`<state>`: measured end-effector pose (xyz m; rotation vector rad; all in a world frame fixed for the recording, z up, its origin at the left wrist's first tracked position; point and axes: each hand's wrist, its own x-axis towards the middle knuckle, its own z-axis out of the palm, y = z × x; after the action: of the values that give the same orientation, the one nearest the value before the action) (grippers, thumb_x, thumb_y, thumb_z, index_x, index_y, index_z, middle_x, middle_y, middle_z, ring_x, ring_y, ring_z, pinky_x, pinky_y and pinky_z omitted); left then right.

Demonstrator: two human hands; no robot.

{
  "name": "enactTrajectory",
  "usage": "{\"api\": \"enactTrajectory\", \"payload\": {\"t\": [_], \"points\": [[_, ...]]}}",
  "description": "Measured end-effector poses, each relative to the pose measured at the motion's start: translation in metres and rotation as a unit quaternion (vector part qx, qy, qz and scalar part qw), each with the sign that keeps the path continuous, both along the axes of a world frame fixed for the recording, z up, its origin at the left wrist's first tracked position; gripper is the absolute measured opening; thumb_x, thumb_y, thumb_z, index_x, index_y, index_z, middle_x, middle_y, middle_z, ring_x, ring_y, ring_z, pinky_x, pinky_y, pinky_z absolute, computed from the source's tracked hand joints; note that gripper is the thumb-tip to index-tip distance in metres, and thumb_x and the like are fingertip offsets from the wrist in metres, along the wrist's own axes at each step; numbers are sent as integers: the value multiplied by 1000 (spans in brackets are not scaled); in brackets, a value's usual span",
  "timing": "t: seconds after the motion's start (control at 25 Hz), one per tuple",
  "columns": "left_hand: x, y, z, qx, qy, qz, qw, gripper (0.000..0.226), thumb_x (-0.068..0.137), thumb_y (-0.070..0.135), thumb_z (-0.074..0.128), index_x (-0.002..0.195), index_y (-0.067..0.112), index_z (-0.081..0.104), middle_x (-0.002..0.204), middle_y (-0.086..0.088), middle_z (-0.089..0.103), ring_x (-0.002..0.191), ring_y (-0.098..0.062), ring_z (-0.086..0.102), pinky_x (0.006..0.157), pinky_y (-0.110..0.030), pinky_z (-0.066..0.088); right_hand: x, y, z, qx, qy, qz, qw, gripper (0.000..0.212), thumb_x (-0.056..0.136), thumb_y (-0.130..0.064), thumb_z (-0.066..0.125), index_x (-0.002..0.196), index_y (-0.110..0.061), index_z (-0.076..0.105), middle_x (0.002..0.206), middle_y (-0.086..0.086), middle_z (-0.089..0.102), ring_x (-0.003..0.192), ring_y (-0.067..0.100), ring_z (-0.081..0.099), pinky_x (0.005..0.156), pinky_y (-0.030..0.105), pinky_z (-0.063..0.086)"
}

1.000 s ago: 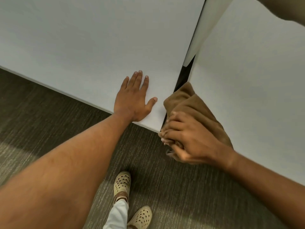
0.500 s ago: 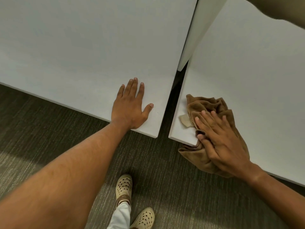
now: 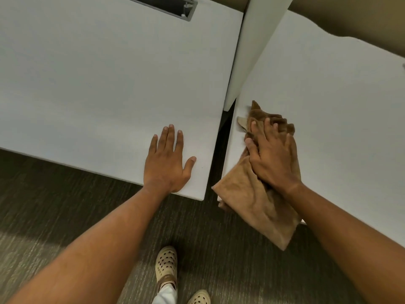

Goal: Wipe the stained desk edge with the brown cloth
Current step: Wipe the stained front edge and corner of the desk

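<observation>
While the left hand [image 3: 167, 160] lay flat and empty on the neighbouring table [image 3: 98, 88], the right hand's fingers [image 3: 266, 128] pressed the brown cloth [image 3: 254, 198] over the right table's [image 3: 328, 106] corner, its long axis along the gap-side edge.

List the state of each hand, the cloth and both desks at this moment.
left hand: flat, fingers spread, palm down on left desk.
right hand: pressing down on brown cloth.
brown cloth: bunched under the fingers, lower part draped over right desk front edge.
right desk: no stain discernible.
</observation>
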<state>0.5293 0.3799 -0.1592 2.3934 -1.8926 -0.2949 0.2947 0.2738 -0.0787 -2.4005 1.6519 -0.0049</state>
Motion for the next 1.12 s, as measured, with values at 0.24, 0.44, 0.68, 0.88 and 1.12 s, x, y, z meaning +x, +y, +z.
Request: {"api": "enactTrajectory", "payload": {"t": [0.24, 0.44, 0.68, 0.88, 1.12], "points": [[3, -6, 17, 79, 40, -10, 996, 84, 96, 62, 21, 156, 13, -12, 164, -14, -18, 151, -27, -19, 123, -44, -7, 10, -19, 8, 56, 5, 43, 997, 72, 98, -62, 26, 157, -33, -5, 167, 1, -9, 154, 21, -11, 123, 49, -12], [-15, 2, 47, 61, 193, 26, 979, 74, 99, 51, 40, 157, 18, 10, 167, -8, 7, 153, -23, 2, 121, -41, 12, -18, 20, 27, 82, -134, 13, 987, 92, 80, -77, 36, 156, -34, 7, 167, 1, 6, 154, 24, 9, 125, 50, 8], [-57, 44, 69, 32, 359, 101, 927, 48, 97, 41, 54, 141, 21, 46, 116, -3, 67, 105, -19, 62, 89, -33, 48, -51, 74, 43, 66, -135, 37, 988, 86, 82, -72, 47, 154, -28, 28, 163, -1, 25, 148, 20, 27, 121, 40, 19], [-84, 64, 88, 30, 449, 203, 870, 19, 100, 29, 51, 116, 21, 58, 99, -2, 68, 84, -11, 66, 75, -28, 54, -41, 114, 46, 29, -86, 113, 989, 68, 87, -68, 49, 143, -30, 46, 150, 5, 46, 135, 26, 45, 113, 42, 35], [-106, 70, 108, 24, 495, 233, 837, 25, 91, 17, 68, 111, 22, 55, 82, -2, 71, 77, -15, 73, 70, -26, 59, -32, 120, 46, 7, -24, 149, 989, 36, 98, -47, 47, 122, -28, 64, 134, 1, 57, 121, 21, 51, 108, 39, 36]]}}
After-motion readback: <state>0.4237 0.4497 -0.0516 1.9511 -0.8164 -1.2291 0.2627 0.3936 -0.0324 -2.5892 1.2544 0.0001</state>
